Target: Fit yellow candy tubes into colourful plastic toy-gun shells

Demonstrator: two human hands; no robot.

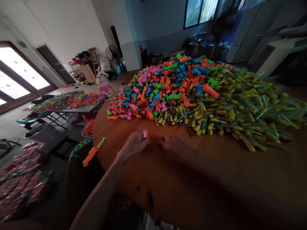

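Observation:
My left hand point(134, 142) is closed around a small pink plastic toy piece point(145, 134), whose end shows past the fingers, just above the wooden table point(153, 166). My right hand point(174, 145) is a short way to its right, with fingers curled in and pressed together. It is dim and blurred, and whatever it may hold is hidden. Beyond both hands lies a heap of orange, blue, pink and green plastic toy pieces point(153, 92). A pile of yellow tubes with clear tips point(235, 105) joins it on the right.
At the table's left edge lies an orange toy piece point(90, 156) with a yellow-green tube at its end. Lower left, a tub point(80, 148) holds green pieces. Another table point(82, 108) bears more coloured pieces. Shiny clear-wrapped packs point(26, 182) cover the floor at left.

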